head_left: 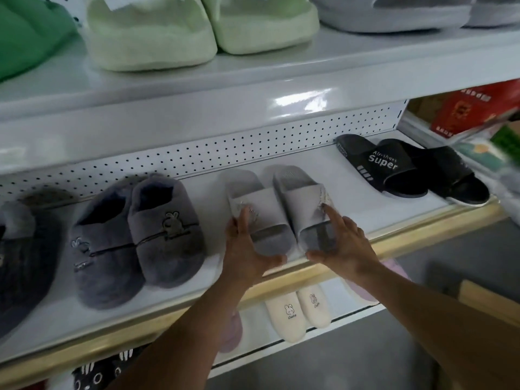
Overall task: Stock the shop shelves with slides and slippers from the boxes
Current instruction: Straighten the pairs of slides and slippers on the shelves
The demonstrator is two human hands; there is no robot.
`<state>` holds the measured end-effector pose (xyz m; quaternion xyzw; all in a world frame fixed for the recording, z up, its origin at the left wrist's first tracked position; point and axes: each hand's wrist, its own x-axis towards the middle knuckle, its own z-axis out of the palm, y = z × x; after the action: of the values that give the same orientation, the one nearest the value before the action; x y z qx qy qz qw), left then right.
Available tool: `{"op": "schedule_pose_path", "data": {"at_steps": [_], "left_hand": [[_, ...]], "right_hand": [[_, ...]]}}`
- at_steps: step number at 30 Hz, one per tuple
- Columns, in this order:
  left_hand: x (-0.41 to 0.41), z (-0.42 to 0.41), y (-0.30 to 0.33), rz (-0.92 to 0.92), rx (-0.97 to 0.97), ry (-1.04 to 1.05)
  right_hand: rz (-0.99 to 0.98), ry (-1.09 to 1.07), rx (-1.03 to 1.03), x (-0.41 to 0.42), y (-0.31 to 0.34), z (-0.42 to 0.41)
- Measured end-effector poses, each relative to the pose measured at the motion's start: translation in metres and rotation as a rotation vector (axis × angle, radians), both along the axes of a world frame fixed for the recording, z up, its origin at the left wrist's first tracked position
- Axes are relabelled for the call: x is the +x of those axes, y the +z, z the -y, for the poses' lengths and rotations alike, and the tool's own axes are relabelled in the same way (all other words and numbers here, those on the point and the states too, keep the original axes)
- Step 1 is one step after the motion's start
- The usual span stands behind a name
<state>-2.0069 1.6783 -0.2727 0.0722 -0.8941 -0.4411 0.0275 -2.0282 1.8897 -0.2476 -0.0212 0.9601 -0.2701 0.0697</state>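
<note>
White middle shelf (pixel 351 175), pegboard at 12 o'clock. Pale grey slides (pixel 281 209) sit mid-shelf, toes toward the front edge. Left hand (pixel 247 249) and right hand (pixel 342 246), fingers nearly straight, press the toes, gripping nothing. Likely light, flexible foam; best held by the sole sides.

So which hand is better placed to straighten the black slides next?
Probably the right hand: the black slides lie on its side of the shelf. The left hand would cross the grey slides.
</note>
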Motion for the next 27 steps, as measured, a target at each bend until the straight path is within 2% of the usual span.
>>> {"op": "schedule_pose_path", "data": {"at_steps": [6, 18, 27], "left_hand": [[-0.026, 0.004, -0.001, -0.021, 0.029, -0.069], [-0.034, -0.004, 0.006, -0.015, 0.001, -0.053], [-0.034, -0.02, 0.019, 0.051, -0.018, 0.088]], "right_hand": [[-0.003, -0.008, 0.03, -0.038, 0.0, 0.005], [0.0, 0.06, -0.019, -0.072, 0.001, -0.003], [-0.012, 0.165, -0.093, -0.079, -0.004, -0.016]]}}
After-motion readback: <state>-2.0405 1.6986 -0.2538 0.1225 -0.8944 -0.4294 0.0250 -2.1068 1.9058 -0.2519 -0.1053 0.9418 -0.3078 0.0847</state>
